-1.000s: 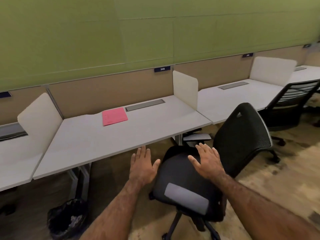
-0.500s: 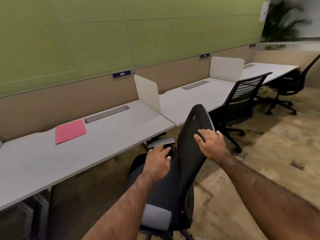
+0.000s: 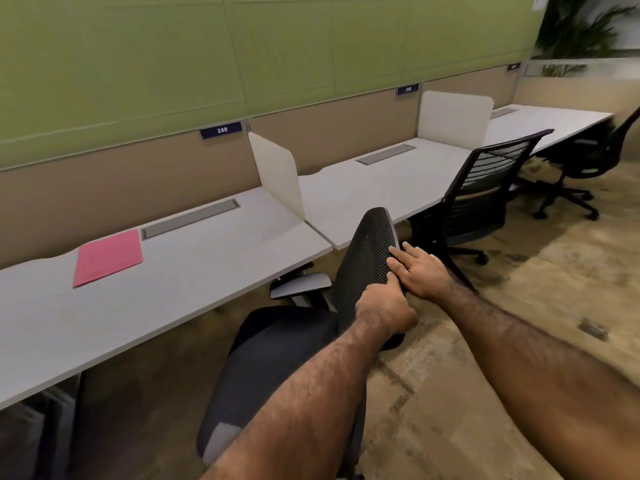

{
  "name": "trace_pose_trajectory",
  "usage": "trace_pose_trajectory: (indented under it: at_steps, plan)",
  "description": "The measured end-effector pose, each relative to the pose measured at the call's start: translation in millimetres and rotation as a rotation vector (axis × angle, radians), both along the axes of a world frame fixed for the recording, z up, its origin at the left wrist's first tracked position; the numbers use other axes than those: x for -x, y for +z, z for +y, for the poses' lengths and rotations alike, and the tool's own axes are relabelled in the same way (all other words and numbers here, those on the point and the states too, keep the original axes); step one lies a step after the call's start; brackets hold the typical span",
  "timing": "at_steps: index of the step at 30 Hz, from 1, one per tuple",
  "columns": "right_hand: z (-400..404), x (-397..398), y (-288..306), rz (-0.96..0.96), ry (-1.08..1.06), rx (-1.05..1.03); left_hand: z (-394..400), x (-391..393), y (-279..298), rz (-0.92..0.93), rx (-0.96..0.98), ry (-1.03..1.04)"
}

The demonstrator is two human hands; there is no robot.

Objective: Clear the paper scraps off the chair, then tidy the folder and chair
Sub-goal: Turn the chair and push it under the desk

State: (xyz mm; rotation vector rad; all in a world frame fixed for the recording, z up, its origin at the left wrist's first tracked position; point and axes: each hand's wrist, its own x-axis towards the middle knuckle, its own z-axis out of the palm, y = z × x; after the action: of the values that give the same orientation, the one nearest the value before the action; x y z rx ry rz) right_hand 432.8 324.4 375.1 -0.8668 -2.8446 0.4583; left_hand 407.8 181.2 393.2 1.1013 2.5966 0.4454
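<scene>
A black mesh office chair [image 3: 280, 344] stands in front of the white desk [image 3: 194, 289], its seat facing the desk and its backrest seen edge-on. No paper scraps show on the seat. My left hand [image 3: 384, 308] is closed on the lower edge of the backrest. My right hand [image 3: 420, 270] lies just above it, fingers pressed on the backrest's mesh and rear edge. A pink folder [image 3: 108, 257] lies flat and closed on the desk, at the far left near the cable slot.
A white divider panel [image 3: 277, 173] separates this desk from the desk to its right. Two more black chairs [image 3: 485, 192] [image 3: 588, 157] stand further right. A plant [image 3: 585, 26] is at the far right. Carpeted floor extends to the right.
The chair has turned so its seat faces the desk. Both hands moved from over the seat onto the backrest; the left hand went from the armrest area to gripping the backrest edge.
</scene>
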Motion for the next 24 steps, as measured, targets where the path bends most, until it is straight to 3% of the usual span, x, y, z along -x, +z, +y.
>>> trace_pose_trajectory:
  at_steps: [11,16,20,24]
  plan:
    - [-22.2,24.7,-8.1,0.113,-0.105,0.226,-81.7,2.6,11.0,0.052,0.136,0.017]
    - [-34.6,10.0,-12.2,0.175,-0.145,0.216,-165.3,1.3,9.8,0.125,0.133,-0.024]
    - [-51.8,-8.1,-19.4,0.286,-0.193,0.172,-230.1,13.7,-2.1,0.198,0.095,0.021]
    - [-80.8,-22.9,-14.4,0.276,-0.175,0.111,-293.1,36.6,-12.8,0.201,0.116,0.096]
